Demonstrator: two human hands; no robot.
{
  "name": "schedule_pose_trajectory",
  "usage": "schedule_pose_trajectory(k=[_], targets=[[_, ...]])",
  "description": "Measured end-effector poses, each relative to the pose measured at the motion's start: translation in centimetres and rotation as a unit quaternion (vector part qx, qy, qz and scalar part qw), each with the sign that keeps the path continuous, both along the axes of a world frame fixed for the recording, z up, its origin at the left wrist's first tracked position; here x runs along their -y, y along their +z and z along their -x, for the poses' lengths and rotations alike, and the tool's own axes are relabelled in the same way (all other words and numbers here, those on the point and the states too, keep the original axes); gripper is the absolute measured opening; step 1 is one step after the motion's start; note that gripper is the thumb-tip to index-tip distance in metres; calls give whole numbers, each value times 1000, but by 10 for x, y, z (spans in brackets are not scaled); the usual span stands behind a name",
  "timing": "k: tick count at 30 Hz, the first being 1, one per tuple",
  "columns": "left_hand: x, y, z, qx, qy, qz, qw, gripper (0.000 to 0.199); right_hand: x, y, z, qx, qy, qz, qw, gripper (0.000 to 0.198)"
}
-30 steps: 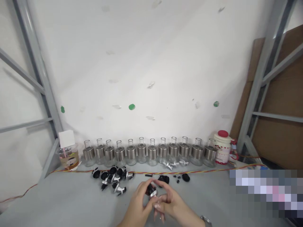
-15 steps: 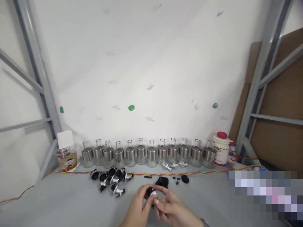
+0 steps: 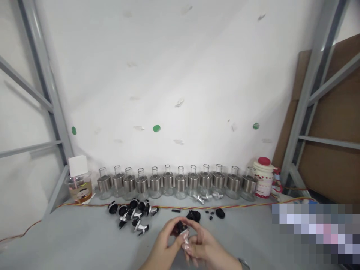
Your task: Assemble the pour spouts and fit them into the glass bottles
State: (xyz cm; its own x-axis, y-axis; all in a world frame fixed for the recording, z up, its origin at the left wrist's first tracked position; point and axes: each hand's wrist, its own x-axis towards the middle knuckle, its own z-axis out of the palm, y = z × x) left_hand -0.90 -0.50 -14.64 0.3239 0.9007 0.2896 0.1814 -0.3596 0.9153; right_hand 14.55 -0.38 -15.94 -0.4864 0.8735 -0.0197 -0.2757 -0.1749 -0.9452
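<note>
Pourer [image 3: 183,231], pinched by fingers [image 3: 177,243] of left hand [image 3: 165,245] and right hand [image 3: 204,245], shows more silver than before.

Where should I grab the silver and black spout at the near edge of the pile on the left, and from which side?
Take the silver and black spout by its bent silver neck, probably best from the near right. It lies with that neck pointing right, and the pile's other silver and black spouts crowd behind it.

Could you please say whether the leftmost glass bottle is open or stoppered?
Open: the leftmost glass bottle shows a bare rim, nothing in its neck.
</note>
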Motion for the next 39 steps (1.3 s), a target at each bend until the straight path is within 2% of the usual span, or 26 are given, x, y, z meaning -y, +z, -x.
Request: schedule_pose_trajectory(k=[3,7,10,12,14,16,19,21,24,25,27,30,32,34,36,39], targets=[[-2,0,0,41,1,24,999,31,-5,-7,0,71,-52,-59,994,71],[-3,0,0,27,38,19,999,30,-6,-9,1,150,-108,-81,979,32],[-2,1,2,-43,65,-23,997,23,-3,-5,0,233,-123,-112,958,20],[-2,1,3,-112,96,-65,987,23,0,-1,-1,298,-139,-162,930,14],[-1,-1,4,-167,115,-79,976,27,4,3,-2,345,-152,-218,900,7],[-2,-4,4,-192,121,-58,972,30,8,5,-2,367,-160,-251,881,3],[-3,-11,3,-170,110,-10,979,33,11,8,-5,380,-155,-285,866,5],[-4,-15,3,-143,93,7,985,34,13,10,-7,385,-136,-309,859,9],[-4,-18,6,-124,69,-4,990,35,16,13,-9,383,-119,-317,860,10],[-3,-17,7,-120,62,-12,991,35,17,14,-9,375,-120,-305,867,9],[-1,-15,9,-117,45,-21,992,35,16,14,-8,331,-122,-253,901,9],[3,-7,11,-115,20,-10,993,35,13,15,-6,207,-88,-123,966,22],[6,-1,10,-108,-6,-2,994,37,12,18,-7,121,-42,-27,991,30],[9,4,9,-103,-25,-4,994,39,12,23,-9,46,10,61,997,29],[10,7,8,-105,-25,-11,994,39,14,27,-11,-7,48,123,991,25],[10,11,8,-120,-3,-31,992,37,15,31,-11,-46,32,147,988,24]])
